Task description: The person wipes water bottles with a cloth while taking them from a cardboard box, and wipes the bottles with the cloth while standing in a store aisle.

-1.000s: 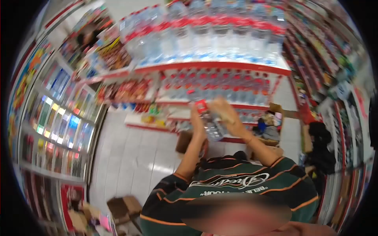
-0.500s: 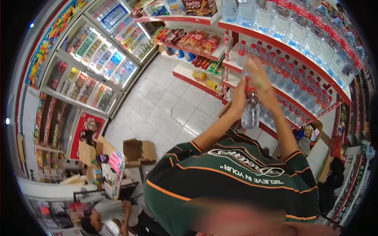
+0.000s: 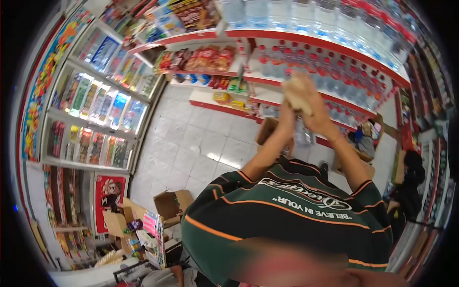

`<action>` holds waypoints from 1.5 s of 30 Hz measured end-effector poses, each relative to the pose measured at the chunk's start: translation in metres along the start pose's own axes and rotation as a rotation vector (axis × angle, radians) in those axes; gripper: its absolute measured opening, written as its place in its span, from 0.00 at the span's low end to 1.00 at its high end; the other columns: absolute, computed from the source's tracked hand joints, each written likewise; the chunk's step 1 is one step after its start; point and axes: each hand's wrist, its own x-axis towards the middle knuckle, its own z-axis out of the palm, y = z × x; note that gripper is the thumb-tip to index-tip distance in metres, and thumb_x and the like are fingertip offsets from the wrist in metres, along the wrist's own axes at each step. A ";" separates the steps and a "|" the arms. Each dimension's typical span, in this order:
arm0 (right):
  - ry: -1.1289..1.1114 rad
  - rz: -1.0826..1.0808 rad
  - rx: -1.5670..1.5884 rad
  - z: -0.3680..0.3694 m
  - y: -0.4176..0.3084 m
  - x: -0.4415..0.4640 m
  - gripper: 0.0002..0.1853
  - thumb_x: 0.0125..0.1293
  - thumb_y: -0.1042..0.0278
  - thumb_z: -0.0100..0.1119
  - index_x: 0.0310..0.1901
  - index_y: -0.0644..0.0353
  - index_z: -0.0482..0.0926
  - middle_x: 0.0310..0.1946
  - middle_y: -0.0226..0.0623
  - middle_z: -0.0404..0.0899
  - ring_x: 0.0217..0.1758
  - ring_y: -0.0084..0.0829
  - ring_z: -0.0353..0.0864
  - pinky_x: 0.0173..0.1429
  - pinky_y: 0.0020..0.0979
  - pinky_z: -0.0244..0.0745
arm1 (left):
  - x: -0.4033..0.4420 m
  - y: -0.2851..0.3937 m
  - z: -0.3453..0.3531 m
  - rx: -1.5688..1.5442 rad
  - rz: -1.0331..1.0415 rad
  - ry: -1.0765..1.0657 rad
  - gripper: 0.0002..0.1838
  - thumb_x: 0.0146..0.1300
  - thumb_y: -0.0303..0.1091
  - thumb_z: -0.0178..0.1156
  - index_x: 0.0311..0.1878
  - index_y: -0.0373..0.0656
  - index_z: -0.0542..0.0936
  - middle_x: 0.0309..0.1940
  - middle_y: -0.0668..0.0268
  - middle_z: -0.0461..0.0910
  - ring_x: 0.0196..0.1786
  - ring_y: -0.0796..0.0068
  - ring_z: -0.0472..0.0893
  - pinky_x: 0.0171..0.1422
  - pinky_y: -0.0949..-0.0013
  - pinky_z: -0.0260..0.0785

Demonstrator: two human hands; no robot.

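Observation:
A clear plastic water bottle (image 3: 302, 135) is held out in front of my chest, its lower end toward me. My left hand (image 3: 287, 118) is closed around its side. Pressed over the bottle's upper part is a pale yellowish cloth (image 3: 297, 97), gripped in my right hand (image 3: 315, 106). Both hands and the cloth hide most of the bottle, and motion blurs the right fingers. Rows of red-capped water bottles (image 3: 313, 67) stand on the shelf just beyond my hands.
Large bottles (image 3: 282, 14) line the top shelf. Snack packets (image 3: 205, 60) fill the shelves on the left. Glass-door fridges (image 3: 95, 105) stand further left. Cardboard boxes (image 3: 173, 206) sit at lower left and an open one (image 3: 266, 131) near the bottle shelf. A person's arm (image 3: 178, 276) shows at the bottom.
My view has turned, so the shelves sit further left. The cloth in my right hand has shifted over the bottle, which is now more hidden. The person at lower left is mostly out of view.

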 end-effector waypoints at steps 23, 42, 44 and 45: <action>-0.140 0.115 0.009 -0.047 0.093 -0.030 0.35 0.58 0.78 0.58 0.71 0.56 0.73 0.81 0.53 0.52 0.83 0.51 0.54 0.82 0.41 0.52 | -0.004 -0.085 0.038 0.119 -0.014 0.295 0.33 0.77 0.65 0.44 0.66 0.46 0.75 0.54 0.62 0.83 0.57 0.66 0.82 0.60 0.61 0.75; -0.225 0.032 0.385 0.087 -0.005 0.090 0.33 0.65 0.63 0.58 0.74 0.56 0.69 0.79 0.52 0.56 0.82 0.49 0.57 0.82 0.40 0.51 | 0.043 0.168 -0.101 -0.231 -0.154 0.162 0.37 0.73 0.71 0.43 0.61 0.45 0.78 0.48 0.61 0.85 0.45 0.66 0.87 0.49 0.61 0.82; -0.167 0.108 0.311 0.094 0.004 0.092 0.33 0.64 0.68 0.59 0.73 0.53 0.70 0.79 0.52 0.57 0.82 0.49 0.55 0.82 0.43 0.52 | 0.037 0.183 -0.105 -0.131 -0.206 0.122 0.40 0.72 0.73 0.41 0.64 0.45 0.76 0.46 0.62 0.86 0.45 0.65 0.87 0.52 0.59 0.82; -0.157 0.101 0.319 0.098 0.008 0.109 0.33 0.64 0.68 0.59 0.73 0.53 0.70 0.79 0.52 0.57 0.82 0.49 0.55 0.82 0.43 0.52 | 0.039 0.182 -0.109 -0.118 -0.201 0.123 0.40 0.72 0.73 0.41 0.64 0.45 0.76 0.46 0.62 0.86 0.45 0.65 0.87 0.52 0.59 0.82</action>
